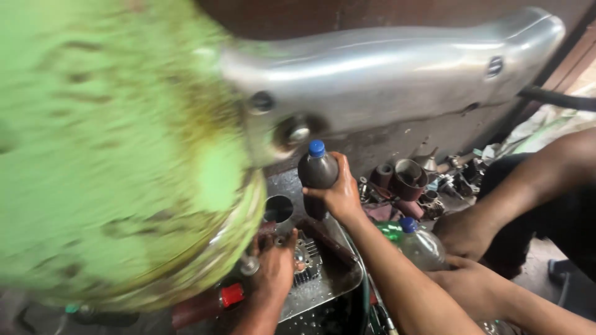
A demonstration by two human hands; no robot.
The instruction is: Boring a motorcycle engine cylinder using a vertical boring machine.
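- Right hand point(338, 193) was clasped around a dark bottle point(316, 174), blue cap point(316, 147) on, upright above the metal tray point(338, 282).
- Left hand point(276, 270) rested on a finned engine part point(307, 260) in that tray; its grip could not be told.
- Pouring judged not begun.

Dim daylight, heavy motion blur left

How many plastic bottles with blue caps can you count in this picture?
2: a dark bottle gripped by the right hand, and a clear bottle lying lower right. Others may be hidden.
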